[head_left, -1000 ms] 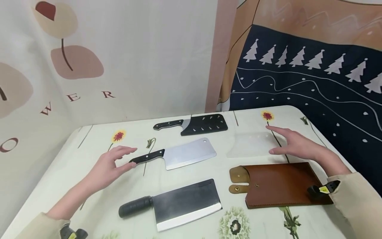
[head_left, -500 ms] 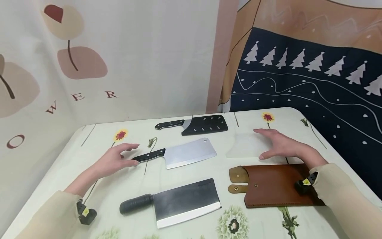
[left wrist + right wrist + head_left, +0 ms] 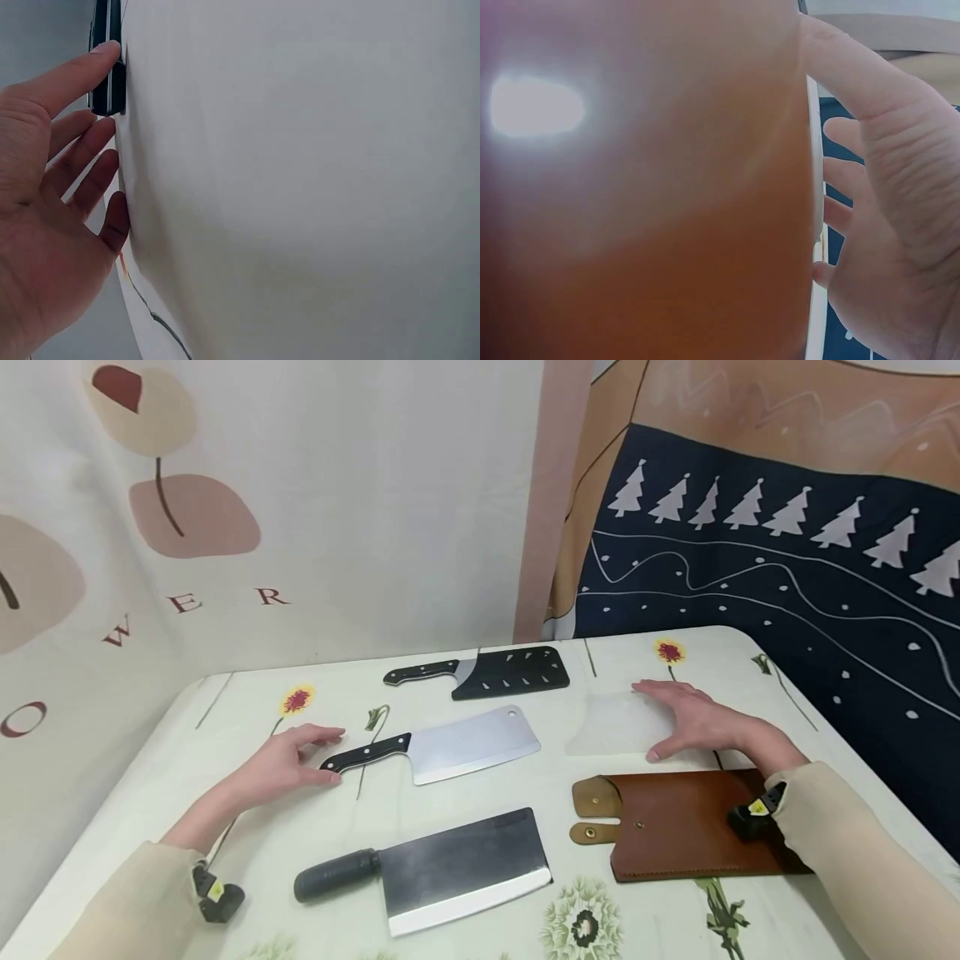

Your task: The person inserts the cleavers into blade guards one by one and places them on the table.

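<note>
My left hand (image 3: 281, 764) has its thumb right at the butt of a silver cleaver's black riveted handle (image 3: 367, 753), with the fingers spread apart. The cleaver's bare blade (image 3: 480, 743) points right, a small hole in its far corner. In the left wrist view, the thumb overlaps the handle (image 3: 107, 94). Over the right end of a translucent, whitish blade sheath (image 3: 618, 724) my right hand (image 3: 705, 720) spreads, thumb at the near edge and fingers at the far edge. The brown leather sheath (image 3: 667, 247) fills most of the right wrist view, beside that hand.
A larger dark-bladed cleaver (image 3: 465, 872) lies in front. To its right is the brown leather sheath with two snap straps, under my right forearm. At the back lies a knife in a black sheath (image 3: 513, 672). A flowered cloth (image 3: 262, 860) covers the table; curtains hang behind.
My right hand has moved left over the translucent sheath. The left hand has shifted slightly, its thumb coming to the end of the cleaver handle. The blades and sheaths lie as before.
</note>
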Tool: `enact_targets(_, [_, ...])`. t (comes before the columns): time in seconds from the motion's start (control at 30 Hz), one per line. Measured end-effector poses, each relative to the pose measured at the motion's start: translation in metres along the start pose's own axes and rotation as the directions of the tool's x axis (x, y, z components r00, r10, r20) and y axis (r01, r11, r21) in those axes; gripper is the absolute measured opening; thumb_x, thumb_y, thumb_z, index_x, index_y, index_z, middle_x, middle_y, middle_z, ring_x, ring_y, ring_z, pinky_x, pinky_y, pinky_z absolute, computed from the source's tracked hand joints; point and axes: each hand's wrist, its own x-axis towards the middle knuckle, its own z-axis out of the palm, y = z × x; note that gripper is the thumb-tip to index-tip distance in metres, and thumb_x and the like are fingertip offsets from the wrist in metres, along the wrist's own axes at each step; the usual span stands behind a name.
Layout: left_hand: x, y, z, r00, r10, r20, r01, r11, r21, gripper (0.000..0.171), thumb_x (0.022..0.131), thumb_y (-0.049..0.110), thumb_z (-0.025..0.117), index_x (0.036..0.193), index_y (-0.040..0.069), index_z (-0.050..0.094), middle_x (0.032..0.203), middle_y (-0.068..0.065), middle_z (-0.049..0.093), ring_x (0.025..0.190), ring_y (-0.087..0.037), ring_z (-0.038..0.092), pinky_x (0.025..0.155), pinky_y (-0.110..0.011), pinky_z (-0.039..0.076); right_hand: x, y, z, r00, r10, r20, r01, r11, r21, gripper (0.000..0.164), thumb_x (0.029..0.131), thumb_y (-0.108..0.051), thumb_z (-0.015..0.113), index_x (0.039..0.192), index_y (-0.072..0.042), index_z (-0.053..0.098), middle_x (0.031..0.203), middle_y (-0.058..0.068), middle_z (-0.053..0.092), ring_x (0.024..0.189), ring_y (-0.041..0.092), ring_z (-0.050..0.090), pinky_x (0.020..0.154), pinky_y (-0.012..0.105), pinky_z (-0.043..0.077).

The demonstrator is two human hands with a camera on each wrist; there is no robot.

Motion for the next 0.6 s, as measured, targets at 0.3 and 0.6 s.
enact_targets(0.3, [0.0011,-0.0082,0.0027,0.998,0.064,-0.013,-0.064,0.997,0.036,0.057,0.078,0.024,0.091,0.126,0.003,0.071,0.127,-0.014,0.061,0.119,-0.039,0.055,0.099,-0.052,0.039,0.0060,0.0061,0.0002,1.000,-0.002,0.015,0.003,1.000,-0.024,0.113,0.071,-0.052,0.090,0.158,-0.003,0.035,0.163,0.027,0.024,0.147,0.051,0.015,0.112,0.074,0.009])
enact_targets(0.6, [0.0061,-0.0089,0.0082,0.995,0.101,-0.017,-0.100,0.993,0.063,0.054,0.079,0.024,0.089,0.126,0.004,0.072,0.124,-0.015,0.060,0.113,-0.039,0.050,0.092,-0.050,0.036,0.0055,0.0066,-0.0003,0.999,-0.003,0.033,0.003,1.000,-0.010,0.114,0.069,-0.051,0.091,0.158,-0.005,0.035,0.164,0.027,0.020,0.147,0.050,0.013,0.112,0.074,0.008])
